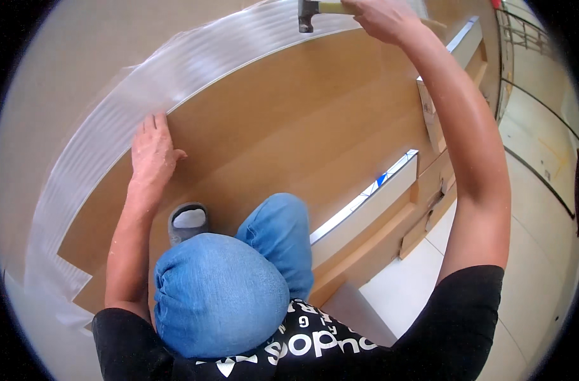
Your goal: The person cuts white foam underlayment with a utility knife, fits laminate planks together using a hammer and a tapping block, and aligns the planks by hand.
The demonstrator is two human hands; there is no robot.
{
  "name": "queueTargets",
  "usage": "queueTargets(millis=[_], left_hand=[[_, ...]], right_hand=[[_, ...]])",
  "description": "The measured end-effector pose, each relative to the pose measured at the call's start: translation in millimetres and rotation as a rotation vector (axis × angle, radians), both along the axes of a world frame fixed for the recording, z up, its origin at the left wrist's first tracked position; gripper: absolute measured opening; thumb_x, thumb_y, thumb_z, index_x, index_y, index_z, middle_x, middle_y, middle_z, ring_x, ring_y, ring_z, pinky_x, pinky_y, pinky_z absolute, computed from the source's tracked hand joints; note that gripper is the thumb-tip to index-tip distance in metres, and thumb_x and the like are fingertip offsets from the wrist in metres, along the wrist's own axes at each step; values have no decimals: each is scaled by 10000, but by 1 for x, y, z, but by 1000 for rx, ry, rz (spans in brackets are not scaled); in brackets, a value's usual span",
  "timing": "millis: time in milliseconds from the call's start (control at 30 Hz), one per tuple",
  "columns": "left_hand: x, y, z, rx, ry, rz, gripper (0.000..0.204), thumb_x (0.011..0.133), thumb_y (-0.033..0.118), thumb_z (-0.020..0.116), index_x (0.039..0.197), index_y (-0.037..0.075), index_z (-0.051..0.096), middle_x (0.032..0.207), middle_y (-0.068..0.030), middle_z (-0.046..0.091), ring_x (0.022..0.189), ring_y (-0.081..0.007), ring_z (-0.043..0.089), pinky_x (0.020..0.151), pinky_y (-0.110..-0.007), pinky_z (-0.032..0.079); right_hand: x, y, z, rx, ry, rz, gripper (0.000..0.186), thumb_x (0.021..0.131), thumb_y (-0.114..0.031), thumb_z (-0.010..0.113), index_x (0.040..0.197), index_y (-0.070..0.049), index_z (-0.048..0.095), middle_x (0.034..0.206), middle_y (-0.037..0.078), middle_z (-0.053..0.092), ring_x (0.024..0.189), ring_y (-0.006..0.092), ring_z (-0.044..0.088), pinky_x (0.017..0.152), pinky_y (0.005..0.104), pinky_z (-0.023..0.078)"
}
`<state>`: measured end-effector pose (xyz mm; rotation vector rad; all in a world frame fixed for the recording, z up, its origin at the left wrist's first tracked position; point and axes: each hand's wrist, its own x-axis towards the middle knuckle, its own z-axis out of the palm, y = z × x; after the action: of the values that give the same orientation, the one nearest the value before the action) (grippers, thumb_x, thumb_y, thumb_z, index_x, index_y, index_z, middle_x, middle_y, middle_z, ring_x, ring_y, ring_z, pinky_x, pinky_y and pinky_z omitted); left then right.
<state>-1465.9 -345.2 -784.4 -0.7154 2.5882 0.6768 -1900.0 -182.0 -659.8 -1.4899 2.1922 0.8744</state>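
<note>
My right hand (386,20) is raised at the top of the view, its fingers wrapped round the pale handle of a hammer. The dark hammer head (307,14) points left, over a long ribbed white strip (219,54) that looks covered in clear film. My left hand (153,149) lies against the near edge of that strip, fingers stretched out and thumb apart, with nothing visible in it. Along the strip runs a large flat brown board (289,114), and the left hand rests partly over it.
My bent knees in jeans (219,295) and a foot in a grey slipper (189,222) are over the brown board. White-edged pieces (372,203) and brown cardboard (423,216) lie to the right. Pale floor tiles (524,209) extend beyond them.
</note>
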Motion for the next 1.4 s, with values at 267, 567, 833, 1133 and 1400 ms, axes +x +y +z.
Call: queueTargets(millis=[267, 567, 833, 1133, 1400], left_hand=[[-2, 8, -4, -49, -19, -25, 875, 639, 146, 943, 1375, 2, 491, 1219, -175, 586, 1163, -368, 586, 971, -457, 504], [-10, 11, 10, -29, -97, -20, 833, 703, 136, 917, 1395, -18, 480, 1228, -212, 583, 1164, -406, 582, 993, -471, 497], [-16, 16, 16, -64, -55, -24, 836, 712, 142, 911, 1406, -20, 473, 1239, -208, 584, 1181, -400, 583, 996, -472, 495], [-14, 17, 14, -80, -97, -18, 847, 706, 100, 904, 1423, -19, 469, 1251, -205, 579, 1199, -393, 575, 1012, -467, 487], [-14, 16, 13, -130, -73, -44, 854, 714, 96, 897, 1434, -29, 455, 1231, -193, 566, 1193, -380, 564, 1012, -461, 479]], right_hand=[[2, -6, -17, 80, 59, 153, 203, 936, -141, 555, 1103, -152, 669, 947, 151, 751, 905, 363, 736, 742, 514, 568], [-7, -24, 0, 161, 92, 183, 287, 927, -165, 601, 1197, -181, 697, 1007, 130, 762, 962, 334, 737, 799, 480, 582], [-28, -23, 3, 180, 146, 232, 287, 947, -208, 620, 1222, -189, 702, 1055, 128, 761, 1016, 320, 729, 845, 473, 574], [-34, -18, -4, 188, 107, 251, 204, 944, -144, 589, 1061, -140, 755, 1072, 101, 776, 1014, 300, 742, 841, 446, 594], [-52, -9, -8, 248, 118, 320, 204, 960, -138, 574, 1031, -148, 765, 1040, 110, 778, 985, 290, 750, 796, 445, 598]])
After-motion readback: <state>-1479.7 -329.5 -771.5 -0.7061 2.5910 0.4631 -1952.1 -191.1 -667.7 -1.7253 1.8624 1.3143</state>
